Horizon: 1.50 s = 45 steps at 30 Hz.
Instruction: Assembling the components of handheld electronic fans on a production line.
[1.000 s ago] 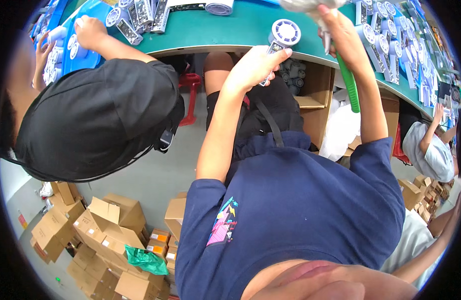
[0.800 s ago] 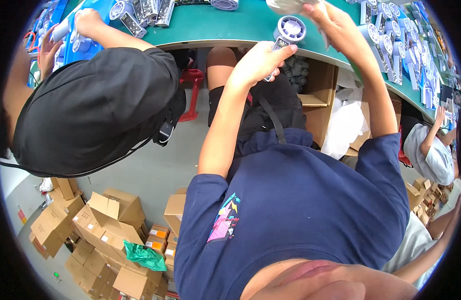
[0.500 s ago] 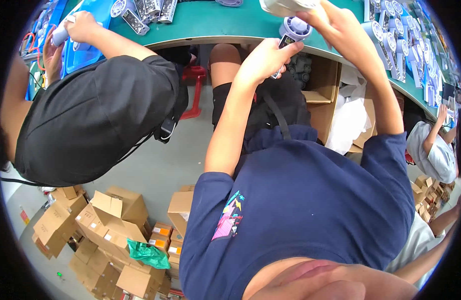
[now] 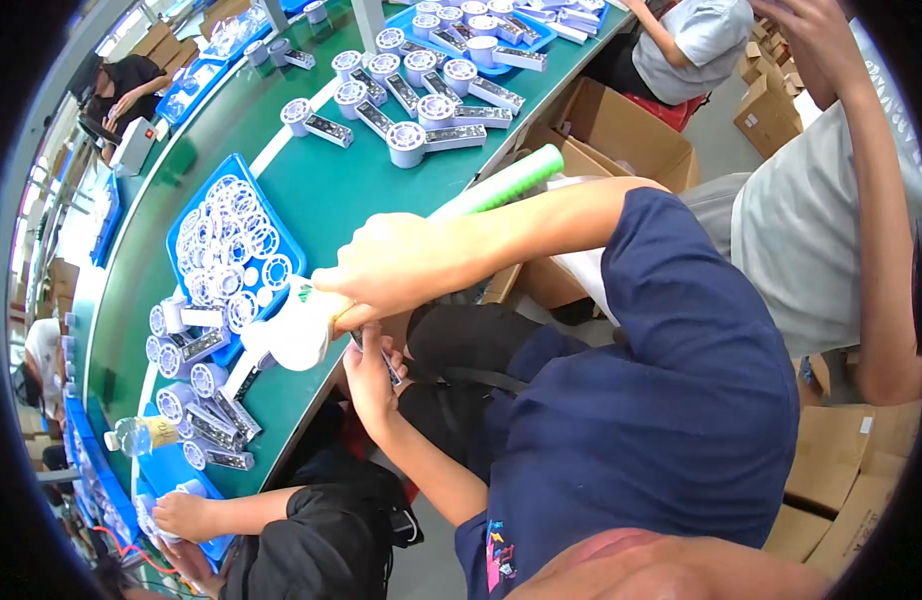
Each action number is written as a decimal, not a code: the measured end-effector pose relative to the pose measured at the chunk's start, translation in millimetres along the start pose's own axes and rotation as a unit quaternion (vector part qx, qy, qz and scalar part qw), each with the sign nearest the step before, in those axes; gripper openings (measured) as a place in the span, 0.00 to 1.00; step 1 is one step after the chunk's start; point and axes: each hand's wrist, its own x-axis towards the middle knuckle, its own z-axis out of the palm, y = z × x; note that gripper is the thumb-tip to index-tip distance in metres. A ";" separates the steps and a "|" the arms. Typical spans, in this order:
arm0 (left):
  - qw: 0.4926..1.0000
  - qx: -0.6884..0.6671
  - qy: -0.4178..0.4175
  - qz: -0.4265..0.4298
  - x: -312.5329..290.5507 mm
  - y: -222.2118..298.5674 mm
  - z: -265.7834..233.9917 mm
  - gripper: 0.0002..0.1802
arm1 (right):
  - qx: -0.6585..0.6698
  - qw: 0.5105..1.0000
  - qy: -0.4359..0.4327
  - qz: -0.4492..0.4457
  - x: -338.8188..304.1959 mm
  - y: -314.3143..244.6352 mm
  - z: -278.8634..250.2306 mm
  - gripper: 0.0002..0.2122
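Since the light blows out a lot here, bear with me on the details. The right hand [image 4: 396, 265] is curled up closed, with a bright green handle [image 4: 506, 182] sticking out past the wrist and a bulky white thing [image 4: 296, 335] at its fingertips. Can't tell what the white thing is, or whether it's joined to the handle. The left hand [image 4: 369, 372] is just below it, near the table edge, fingers wrapped around a slim dark piece [image 4: 389, 368]; its upper part is hidden. Both hands are close together in front of a blue tray [image 4: 282, 228] heaped with round pale grilles [image 4: 231, 235]. More fan-like units [image 4: 406, 143] lie across the green table [image 4: 351, 195]. Over on the left there's a clear bottle [image 4: 134, 436], near a co-worker's black sleeve [image 4: 321, 525].
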 end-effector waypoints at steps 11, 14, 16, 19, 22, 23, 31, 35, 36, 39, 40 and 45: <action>0.999 0.049 0.021 -0.007 -4.5 -2.3 -8.3 0.13 | -0.040 0.997 -0.006 -0.059 -18.1 -7.4 -16.2 0.22; 1.000 0.014 0.008 -0.020 -0.8 -7.5 -13.1 0.12 | -0.067 0.994 -0.057 -0.065 -21.6 5.2 -11.9 0.22; 1.000 -0.010 -0.003 -0.022 3.7 -10.6 -15.0 0.11 | -0.057 0.992 -0.109 0.003 -19.8 8.7 -20.1 0.21; 0.993 -0.084 -0.073 0.034 19.3 -17.2 -14.6 0.10 | -0.029 0.998 0.003 0.059 -31.7 25.1 -18.0 0.21; 0.991 -0.104 -0.063 0.047 11.9 -14.4 -4.6 0.15 | 0.195 0.965 0.088 0.150 -40.1 32.7 -14.4 0.19; 0.990 -0.116 -0.054 0.056 11.2 -17.5 -3.4 0.16 | 0.177 0.963 0.127 0.157 -40.1 32.9 -11.1 0.20; 0.980 -0.163 -0.020 0.114 1.4 -38.2 1.2 0.24 | 0.171 0.975 0.045 0.134 -22.4 35.0 6.3 0.23; 0.982 -0.158 -0.012 0.101 -4.2 -32.6 -1.2 0.22 | 0.097 0.985 -0.040 0.140 21.6 11.6 -24.1 0.21; 0.985 -0.143 -0.008 0.099 -5.1 -31.7 -3.5 0.22 | 0.104 0.984 -0.061 0.131 34.0 6.8 -26.9 0.21; 0.987 -0.124 -0.012 0.098 -2.5 -29.9 -1.9 0.26 | 0.102 0.987 -0.087 0.085 49.6 3.9 -23.8 0.21; 0.987 -0.125 -0.017 0.095 -2.3 -29.4 -1.2 0.26 | 0.047 0.991 -0.112 0.059 55.3 7.4 -19.6 0.21; 0.985 -0.141 -0.011 0.094 -1.6 -33.9 -1.6 0.26 | 0.071 0.992 -0.052 0.095 44.1 34.5 -11.1 0.17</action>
